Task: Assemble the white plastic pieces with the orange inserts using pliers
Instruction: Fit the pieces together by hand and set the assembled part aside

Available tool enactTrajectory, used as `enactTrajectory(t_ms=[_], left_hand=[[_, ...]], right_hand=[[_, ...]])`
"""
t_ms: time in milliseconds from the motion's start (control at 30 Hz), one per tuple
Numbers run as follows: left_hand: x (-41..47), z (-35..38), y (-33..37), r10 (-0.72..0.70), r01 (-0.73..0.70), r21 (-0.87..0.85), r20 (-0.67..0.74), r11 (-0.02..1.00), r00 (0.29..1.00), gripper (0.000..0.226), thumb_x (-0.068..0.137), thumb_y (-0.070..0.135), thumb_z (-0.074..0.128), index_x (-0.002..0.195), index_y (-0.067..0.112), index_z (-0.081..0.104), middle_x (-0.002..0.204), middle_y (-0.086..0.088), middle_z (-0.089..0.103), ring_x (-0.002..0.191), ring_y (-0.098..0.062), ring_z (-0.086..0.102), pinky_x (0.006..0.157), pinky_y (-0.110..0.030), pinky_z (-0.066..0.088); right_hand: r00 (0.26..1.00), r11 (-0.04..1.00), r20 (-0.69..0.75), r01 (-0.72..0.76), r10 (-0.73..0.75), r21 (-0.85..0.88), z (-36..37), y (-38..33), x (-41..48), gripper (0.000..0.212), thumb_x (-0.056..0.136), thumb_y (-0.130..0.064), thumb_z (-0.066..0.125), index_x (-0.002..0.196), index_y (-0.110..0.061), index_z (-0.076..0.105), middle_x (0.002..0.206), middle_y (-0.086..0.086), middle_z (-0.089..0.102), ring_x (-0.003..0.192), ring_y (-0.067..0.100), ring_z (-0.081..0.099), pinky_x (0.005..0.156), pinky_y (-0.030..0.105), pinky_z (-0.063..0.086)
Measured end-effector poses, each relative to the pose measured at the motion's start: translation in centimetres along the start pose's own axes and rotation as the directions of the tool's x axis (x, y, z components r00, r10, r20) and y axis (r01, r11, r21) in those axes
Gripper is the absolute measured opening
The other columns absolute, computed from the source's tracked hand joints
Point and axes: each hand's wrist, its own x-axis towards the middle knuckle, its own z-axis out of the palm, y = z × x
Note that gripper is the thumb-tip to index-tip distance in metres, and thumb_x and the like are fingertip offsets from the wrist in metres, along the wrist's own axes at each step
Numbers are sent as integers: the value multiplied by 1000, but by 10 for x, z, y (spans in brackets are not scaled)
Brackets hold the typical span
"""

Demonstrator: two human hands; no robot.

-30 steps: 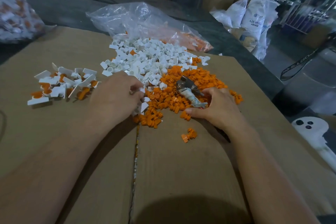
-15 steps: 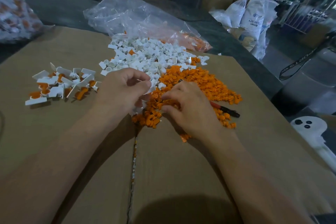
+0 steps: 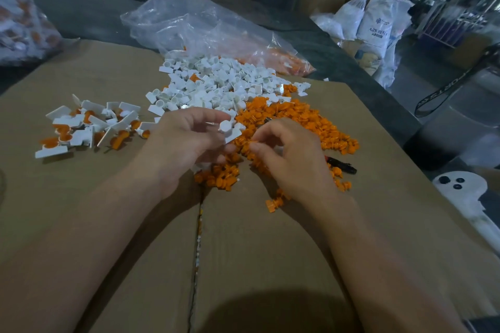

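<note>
My left hand holds a white plastic piece between thumb and fingers, raised just above the cardboard. My right hand reaches into the pile of orange inserts, with its fingertips pinching at an orange insert right beside the white piece. A heap of white pieces lies behind both hands. The pliers lie on the cardboard to the right of my right hand, with only the dark handle end showing.
Assembled white-and-orange pieces lie at the left on the cardboard sheet. A clear plastic bag lies behind the heaps. Another bag of parts sits at far left. White sacks and boxes stand beyond the table.
My right hand put the pliers down on the right and moved left into the orange inserts. My left hand lifted a white piece up from the heap.
</note>
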Motion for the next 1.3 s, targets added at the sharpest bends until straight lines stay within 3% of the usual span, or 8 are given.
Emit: enactTrajectory(t_ms=[133,267,400,567,667,1033,1200,1300], left_hand=[[-1,2,-1,46,-47,32,26,998,999,22,80,-3,63,86,18,66,60,3,69,58,-7,67,50,-13,50],[-2,3,-1,38,-39,46,12,998,999,8,71,15,72,77,16,67,57,2,68,51,-6,64,47,-15,48],[-2,4,0,34,-34,69,7,997,999,32,55,41,68,70,13,67,55,0,66,49,-10,62,45,-18,49],[-2,4,0,14,-14,18,3,1000,1000,42,65,45,61,76,6,68,52,-4,64,42,-12,57,39,-19,45],[-4,6,0,-3,2,26,42,1000,999,42,66,47,58,72,6,67,51,-5,63,42,-13,57,38,-19,44],[-8,3,6,103,-111,61,121,992,987,21,65,29,64,81,16,69,57,4,67,52,-4,63,47,-14,48],[-5,4,4,41,-41,3,152,999,988,17,85,7,56,92,17,68,66,2,71,57,-13,67,51,-17,52],[-5,3,3,12,5,-86,194,996,981,28,67,7,65,94,15,67,69,-7,71,60,-16,68,53,-19,53]], right_hand=[[998,990,-58,-23,32,138,-1,0,-2,7,83,-11,66,81,-16,60,81,-5,58,76,7,53,68,22,45],[993,959,-111,-7,40,284,-2,-3,-4,22,83,-10,65,76,-28,55,78,-10,58,73,5,55,66,21,47],[989,916,-136,101,-52,387,-2,-9,-7,15,82,-8,63,80,-22,58,79,-13,58,76,4,57,70,17,48],[988,891,-46,150,-144,429,0,-11,-9,6,81,-7,61,81,-13,59,92,-9,61,91,3,59,80,16,47],[994,899,-52,108,-95,425,2,-10,-8,10,81,-7,61,80,-17,58,85,-1,62,83,13,60,75,26,51],[992,915,121,-21,-30,403,-3,-11,-9,18,83,-5,63,78,-22,58,81,-4,63,78,11,62,73,28,52],[997,889,73,-19,-16,458,-4,-11,-9,26,85,-7,62,78,-32,55,90,-3,66,82,9,63,72,26,53],[999,899,18,27,-39,438,-4,-11,-7,22,82,-12,61,77,-32,55,92,-8,63,83,3,59,71,19,49]])
